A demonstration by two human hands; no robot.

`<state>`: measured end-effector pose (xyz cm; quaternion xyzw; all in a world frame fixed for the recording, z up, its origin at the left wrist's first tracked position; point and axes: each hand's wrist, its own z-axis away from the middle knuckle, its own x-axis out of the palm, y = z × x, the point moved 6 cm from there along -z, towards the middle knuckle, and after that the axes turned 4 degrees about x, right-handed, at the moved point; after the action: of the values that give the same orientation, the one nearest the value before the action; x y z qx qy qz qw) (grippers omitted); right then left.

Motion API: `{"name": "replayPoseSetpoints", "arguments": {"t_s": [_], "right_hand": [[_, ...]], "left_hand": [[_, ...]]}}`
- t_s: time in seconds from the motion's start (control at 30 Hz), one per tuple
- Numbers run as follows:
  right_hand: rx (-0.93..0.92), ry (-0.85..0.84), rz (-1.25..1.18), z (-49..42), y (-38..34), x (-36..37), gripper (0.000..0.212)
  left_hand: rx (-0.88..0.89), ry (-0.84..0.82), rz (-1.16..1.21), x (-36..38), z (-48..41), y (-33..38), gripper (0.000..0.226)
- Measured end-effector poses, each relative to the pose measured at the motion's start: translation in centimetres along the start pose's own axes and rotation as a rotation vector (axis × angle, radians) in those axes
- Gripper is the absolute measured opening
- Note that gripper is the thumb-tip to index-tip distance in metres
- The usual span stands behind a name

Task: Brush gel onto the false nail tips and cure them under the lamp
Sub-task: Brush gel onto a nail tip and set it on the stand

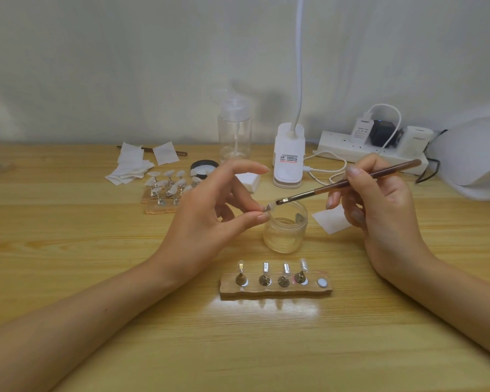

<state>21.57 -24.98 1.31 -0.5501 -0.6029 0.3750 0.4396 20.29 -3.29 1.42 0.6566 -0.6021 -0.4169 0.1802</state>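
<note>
At 6 o'clock the holder (294, 291) carries four tips (266, 267). Beyond, over the gel jar (285, 233), our left hand (207, 210) pinches a nail tip (270, 206) by its stem (265, 209); our right hand (379, 205) grips the brush (348, 181), bristles on it. We judge it light, slippery: hold the stem only. Curing lamp (473, 157) at 2 o'clock.

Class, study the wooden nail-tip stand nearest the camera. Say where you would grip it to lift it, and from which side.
Pinch the wooden base at its right end, coming from the right: the white disc there carries no peg, while four upright pegs crowd the rest of the top.
</note>
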Motion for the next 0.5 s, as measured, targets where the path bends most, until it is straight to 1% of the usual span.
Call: {"name": "replayPoseSetpoints", "arguments": {"t_s": [0.1,0.2,0.5], "right_hand": [[-0.019,-0.047,-0.035,-0.02,-0.17,0.25,0.02],[-0.023,-0.089,-0.016,0.01,-0.12,0.69,0.019],[0.025,-0.061,0.029,0.07,0.17,0.62,0.019]], "left_hand": [[-0.001,-0.003,-0.002,0.01,0.0,-0.06,0.048],[-0.005,-0.003,0.007,0.03,0.03,-0.1,0.048],[-0.01,0.003,0.012,0.07,0.07,-0.04,0.052]]}}
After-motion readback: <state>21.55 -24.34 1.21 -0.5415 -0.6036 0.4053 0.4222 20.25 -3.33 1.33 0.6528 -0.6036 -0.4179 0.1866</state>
